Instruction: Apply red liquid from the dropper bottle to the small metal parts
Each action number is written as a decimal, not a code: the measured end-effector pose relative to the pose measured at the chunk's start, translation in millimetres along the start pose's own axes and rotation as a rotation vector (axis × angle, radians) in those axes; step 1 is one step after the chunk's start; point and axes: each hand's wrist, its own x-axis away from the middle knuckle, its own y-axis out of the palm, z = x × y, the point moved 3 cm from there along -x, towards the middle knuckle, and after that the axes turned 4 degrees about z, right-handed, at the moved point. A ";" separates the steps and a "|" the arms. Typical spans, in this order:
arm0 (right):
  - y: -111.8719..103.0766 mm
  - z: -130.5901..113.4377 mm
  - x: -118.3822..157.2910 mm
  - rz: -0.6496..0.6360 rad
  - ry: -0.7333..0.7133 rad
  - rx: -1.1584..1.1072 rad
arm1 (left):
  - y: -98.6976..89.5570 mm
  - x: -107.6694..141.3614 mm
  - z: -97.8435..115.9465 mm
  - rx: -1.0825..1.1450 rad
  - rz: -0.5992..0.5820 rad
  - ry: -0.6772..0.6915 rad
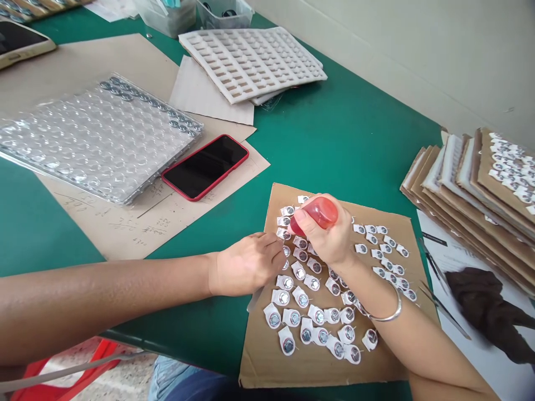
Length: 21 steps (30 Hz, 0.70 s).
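Observation:
A cardboard sheet (288, 374) lies on the green table, covered with several white tabs, each carrying a round silver metal piece (287, 283). Above the tabs, my right hand (326, 231) is shut around a red translucent squeeze bottle (320, 213), its tip pointing down towards the tabs at the upper left of the sheet. My left hand (247, 264) comes in from the left, with its fingertips close to the tabs. A slim metal tool (255, 299) sticks out below that hand, mostly hidden by it. A bangle (387, 307) circles my right wrist.
On the green table (334, 139) lie bubble wrap with round metal pieces, a red-cased phone, and a white foam tray on cardboard. Stacked cardboard sheets with more tabs stand at right, above tweezers and a dark cloth on white paper. Plastic boxes stand at the back.

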 end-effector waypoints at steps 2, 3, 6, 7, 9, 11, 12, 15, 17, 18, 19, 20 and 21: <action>0.7 1.0 1.3 0.009 -0.016 0.000 | -0.1 -0.1 -0.3 0.001 0.002 -0.007; 0.9 1.5 2.0 0.011 -0.020 -0.001 | 0.1 -0.2 -0.5 0.003 -0.005 -0.012; 1.1 2.0 3.7 0.015 -0.030 0.003 | 1.0 -0.5 -0.8 0.009 -0.046 -0.024; 1.0 2.0 4.1 0.015 -0.033 0.006 | 1.3 -0.6 -0.7 0.010 -0.056 -0.024; 0.8 2.1 4.3 0.016 -0.038 0.006 | 1.4 -0.9 -0.4 0.012 -0.058 -0.024; 0.6 2.8 4.0 0.022 -0.041 0.004 | 1.1 -1.1 0.0 0.014 -0.050 -0.024; 0.5 3.4 3.8 0.027 -0.040 0.004 | 0.9 -1.2 0.2 0.015 -0.045 -0.022; 0.5 5.1 3.2 0.038 -0.034 0.006 | 0.0 -1.2 0.4 0.018 -0.023 -0.023; 0.7 5.5 3.0 0.042 -0.034 0.007 | -0.6 -1.0 0.0 0.016 -0.007 -0.031; 0.8 5.4 2.9 0.043 -0.036 0.006 | -0.6 -0.8 -0.2 0.017 -0.005 -0.034; 0.8 5.0 2.7 0.043 -0.039 0.007 | -0.4 -0.6 -0.3 0.018 -0.006 -0.035; 0.8 4.6 2.5 0.045 -0.042 0.008 | -0.1 -0.4 -0.4 0.020 -0.010 -0.034; 0.7 4.0 2.3 0.049 -0.043 0.009 | 0.4 -0.2 -0.4 0.021 -0.016 -0.031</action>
